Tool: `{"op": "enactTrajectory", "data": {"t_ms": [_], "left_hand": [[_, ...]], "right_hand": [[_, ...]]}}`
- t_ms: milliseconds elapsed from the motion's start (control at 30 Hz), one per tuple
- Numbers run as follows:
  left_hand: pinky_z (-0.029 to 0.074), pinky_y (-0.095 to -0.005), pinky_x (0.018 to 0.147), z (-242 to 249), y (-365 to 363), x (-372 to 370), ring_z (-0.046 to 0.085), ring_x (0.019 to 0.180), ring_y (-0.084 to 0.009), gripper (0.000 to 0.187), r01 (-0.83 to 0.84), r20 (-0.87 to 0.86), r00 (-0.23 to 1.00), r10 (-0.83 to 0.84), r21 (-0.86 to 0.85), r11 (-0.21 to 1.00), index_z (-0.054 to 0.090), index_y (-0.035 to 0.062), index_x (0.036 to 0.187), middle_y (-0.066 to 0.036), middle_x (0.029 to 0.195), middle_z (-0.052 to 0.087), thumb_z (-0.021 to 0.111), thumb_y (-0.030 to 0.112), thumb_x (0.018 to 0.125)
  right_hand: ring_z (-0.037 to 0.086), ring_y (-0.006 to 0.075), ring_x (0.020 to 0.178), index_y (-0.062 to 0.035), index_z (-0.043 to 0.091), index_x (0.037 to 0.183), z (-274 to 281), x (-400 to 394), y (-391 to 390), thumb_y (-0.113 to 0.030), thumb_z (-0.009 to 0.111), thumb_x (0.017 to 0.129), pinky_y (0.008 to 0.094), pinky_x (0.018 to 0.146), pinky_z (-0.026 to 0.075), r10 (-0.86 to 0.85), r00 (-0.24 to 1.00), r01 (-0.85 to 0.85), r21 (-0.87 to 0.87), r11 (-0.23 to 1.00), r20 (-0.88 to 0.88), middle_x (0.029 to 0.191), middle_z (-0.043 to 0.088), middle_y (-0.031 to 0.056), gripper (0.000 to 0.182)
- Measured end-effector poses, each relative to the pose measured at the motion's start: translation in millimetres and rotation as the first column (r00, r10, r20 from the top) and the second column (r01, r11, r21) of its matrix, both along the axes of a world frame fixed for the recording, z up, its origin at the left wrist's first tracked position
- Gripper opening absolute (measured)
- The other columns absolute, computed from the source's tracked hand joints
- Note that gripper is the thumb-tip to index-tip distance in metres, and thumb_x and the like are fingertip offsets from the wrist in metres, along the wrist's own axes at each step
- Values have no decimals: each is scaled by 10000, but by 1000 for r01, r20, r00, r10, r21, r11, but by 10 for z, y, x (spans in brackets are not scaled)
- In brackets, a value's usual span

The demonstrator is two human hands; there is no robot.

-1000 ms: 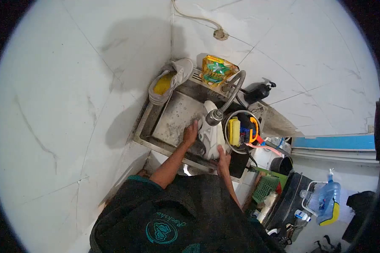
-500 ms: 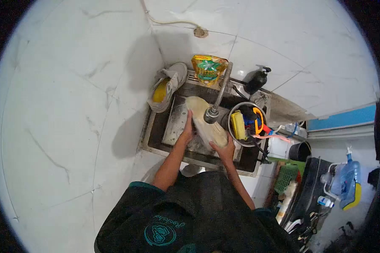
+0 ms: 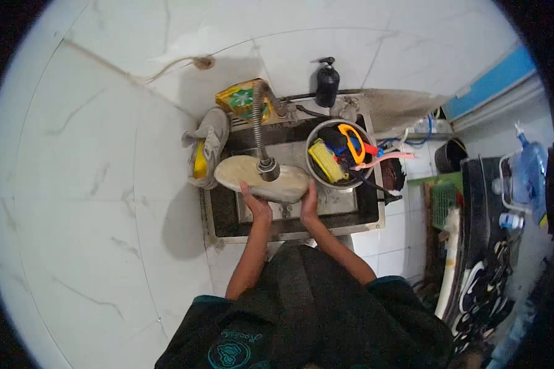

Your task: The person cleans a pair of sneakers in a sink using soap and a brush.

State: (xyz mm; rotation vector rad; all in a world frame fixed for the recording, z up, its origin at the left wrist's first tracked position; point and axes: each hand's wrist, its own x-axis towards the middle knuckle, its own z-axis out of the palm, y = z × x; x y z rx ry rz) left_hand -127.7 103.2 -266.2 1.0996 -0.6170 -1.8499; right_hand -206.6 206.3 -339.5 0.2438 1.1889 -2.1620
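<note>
Pale sole up, one shoe [image 3: 258, 178] lies across the sink [image 3: 375, 212], right under the tap head [image 3: 268, 167]. Left hand [image 3: 255, 206] grips its near edge towards the toe end; right hand [image 3: 308, 203] grasps the other end. Washing looks under way, not finished; whether water runs I cannot tell. A second shoe [image 3: 206, 150] waits on the sink's left rim, apparently untouched. One bowl [image 3: 314, 132] holds several brushes.

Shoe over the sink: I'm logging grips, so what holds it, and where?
Both hands hold the shoe, sole up, under the faucet: left hand near its middle, right hand at its right end.
</note>
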Motion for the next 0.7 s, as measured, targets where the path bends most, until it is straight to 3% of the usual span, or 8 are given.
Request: {"op": "enactTrajectory", "data": {"t_ms": [33, 167, 267, 367, 467, 567, 667, 700], "left_hand": [[290, -453, 1094, 37, 26, 12, 345, 1333, -290, 821, -26, 16, 1000, 25, 7, 1000, 297, 87, 1452, -116, 1442, 381, 579, 577, 857], [342, -417, 1058, 20, -58, 234, 422, 1259, -290, 789, 17, 29, 999, -14, -113, 993, 298, 51, 1436, -143, 1372, 437, 674, 432, 857], [344, -396, 1052, -44, -223, 495, 459, 1214, -279, 778, 87, 203, 978, -39, -229, 970, 294, 12, 1423, -165, 1353, 447, 714, 336, 853], [342, -384, 1051, 514, -223, 645, 456, 1215, -274, 780, 363, 515, 843, -157, -328, 872, 293, -32, 1406, -183, 1345, 446, 739, 272, 844], [341, -390, 1051, 489, -290, 823, 453, 1216, -280, 807, 477, 645, 744, -175, -329, 815, 281, -64, 1396, -202, 1341, 442, 748, 286, 839], [357, -374, 1049, 757, -71, 670, 479, 1200, -264, 746, 359, 561, 825, -70, -425, 831, 308, -65, 1381, -179, 1332, 467, 719, 282, 864], [342, -385, 1056, 851, 66, 664, 455, 1215, -286, 796, 221, 582, 812, 56, -395, 892, 286, -76, 1384, -216, 1351, 432, 755, 263, 838], [351, -384, 1052, 895, 90, 690, 455, 1217, -286, 784, 197, 574, 814, 82, -407, 892, 295, -78, 1377, -216, 1355, 427, 755, 259, 838]], "right_hand": [[517, 225, 1111, -1, 526, 1250, 68, 14, -88, -443, 448, 979, 349, 1012, 352, -12, 997, 14, -21, 1000, 72, 1196, 577, 111, 524], [463, 269, 1169, 18, 531, 1229, -222, 70, -430, -519, 436, 958, 373, 1031, 329, -22, 994, 48, 262, 964, -103, 1262, 517, 168, 610], [466, 283, 1162, 22, 524, 1230, 494, -21, -446, -552, 419, 952, 377, 1031, 329, 87, 995, -94, 229, 969, 41, 1275, 504, 179, 646], [492, 269, 1100, 33, 531, 1229, 237, -7, -637, -597, 408, 937, 361, 1008, 348, 34, 999, -36, 268, 963, 11, 1222, 537, 168, 705], [497, 256, 1083, 38, 519, 1264, 460, -43, -612, -623, 410, 926, 357, 996, 356, 198, 975, -217, 223, 950, 105, 1206, 544, 159, 751], [523, 252, 1035, 43, 521, 1252, 429, 97, -811, -636, 401, 921, 373, 969, 379, 71, 991, -107, 353, 929, 114, 1131, 574, 158, 765], [560, 266, 1001, 39, 539, 1218, -45, 333, -1123, -564, 423, 928, 399, 946, 404, -40, 973, 26, 66, 997, 229, 1079, 611, 177, 679], [548, 251, 1038, 34, 539, 1215, -24, 343, -1138, -535, 437, 928, 393, 953, 400, 91, 995, -96, 162, 982, 33, 1116, 600, 163, 645]]}}
